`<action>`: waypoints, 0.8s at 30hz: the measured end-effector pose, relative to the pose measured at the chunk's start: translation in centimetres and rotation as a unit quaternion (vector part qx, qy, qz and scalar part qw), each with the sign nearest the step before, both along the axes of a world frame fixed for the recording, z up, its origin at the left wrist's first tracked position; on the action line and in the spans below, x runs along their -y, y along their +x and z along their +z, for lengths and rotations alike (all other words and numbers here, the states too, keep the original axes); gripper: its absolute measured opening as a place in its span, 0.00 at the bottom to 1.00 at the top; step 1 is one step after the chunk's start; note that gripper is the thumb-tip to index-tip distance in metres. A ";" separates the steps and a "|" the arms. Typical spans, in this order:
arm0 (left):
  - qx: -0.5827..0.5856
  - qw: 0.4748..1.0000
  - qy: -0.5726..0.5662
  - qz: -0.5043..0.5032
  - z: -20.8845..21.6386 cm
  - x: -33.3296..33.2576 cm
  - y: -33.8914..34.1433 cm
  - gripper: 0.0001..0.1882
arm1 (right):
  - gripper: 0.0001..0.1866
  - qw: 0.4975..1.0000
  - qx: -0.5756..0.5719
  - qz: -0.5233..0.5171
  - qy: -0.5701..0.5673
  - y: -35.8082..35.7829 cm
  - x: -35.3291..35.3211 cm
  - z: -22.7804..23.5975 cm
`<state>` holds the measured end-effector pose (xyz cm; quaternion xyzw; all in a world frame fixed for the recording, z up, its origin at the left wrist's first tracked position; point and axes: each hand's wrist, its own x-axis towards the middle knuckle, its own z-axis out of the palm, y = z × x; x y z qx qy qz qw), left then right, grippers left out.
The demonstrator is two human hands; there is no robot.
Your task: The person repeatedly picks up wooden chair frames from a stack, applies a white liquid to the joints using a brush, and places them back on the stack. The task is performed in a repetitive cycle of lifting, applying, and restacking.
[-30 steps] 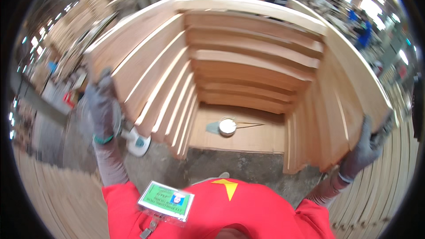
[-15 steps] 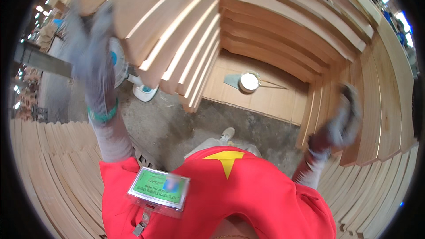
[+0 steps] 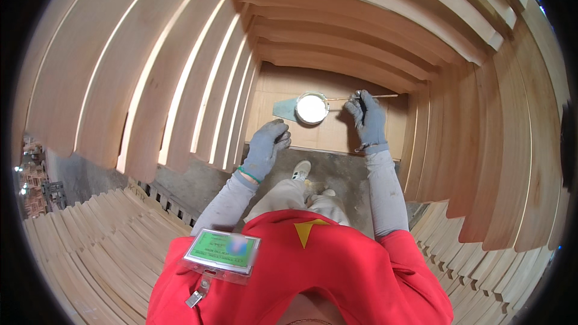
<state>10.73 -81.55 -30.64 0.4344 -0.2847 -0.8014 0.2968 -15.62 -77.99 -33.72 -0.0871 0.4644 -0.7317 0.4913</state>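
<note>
My right hand (image 3: 366, 121), in a grey glove, is closed around a thin wooden stick (image 3: 385, 95). The stick's left end reaches the rim of a round pot of white liquid (image 3: 312, 109). What is on that end cannot be made out. My left hand (image 3: 266, 145), gloved too, is held in front of the pot and a little to its left, its fingers loosely curled and nothing visible in them. A flat blue-grey piece (image 3: 284, 109) lies against the pot's left side. Pot and flat piece rest on a cardboard sheet (image 3: 319, 135).
Curved wooden boards (image 3: 144, 66) rise in rows on the left, more boards (image 3: 373, 54) span the far side, and others (image 3: 500, 156) stand on the right. Stacked wooden pieces (image 3: 102, 241) lie near left and near right. Below is a concrete floor (image 3: 198, 177).
Both hands have come inward from the far left and right. My right hand has taken hold of the stick, which has swung to a new angle. The view has shifted.
</note>
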 end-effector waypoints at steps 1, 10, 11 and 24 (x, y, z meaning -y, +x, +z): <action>-0.027 0.996 0.061 0.054 -0.3 -0.3 -0.3 0.08 | 0.09 0.998 -0.053 0.027 0.020 0.4 0.3 2.6; -0.099 0.968 0.126 0.191 -2.7 0.4 -3.9 0.12 | 0.06 0.967 -0.233 0.077 0.065 -0.1 -1.3 5.0; -0.074 0.965 0.137 0.213 -2.0 0.8 -4.8 0.13 | 0.06 0.970 -0.223 0.076 0.065 -0.3 -1.3 4.8; 0.369 0.879 -0.179 0.244 -4.3 5.0 -4.1 0.45 | 0.05 0.967 -0.241 0.070 0.045 -0.9 -2.3 3.7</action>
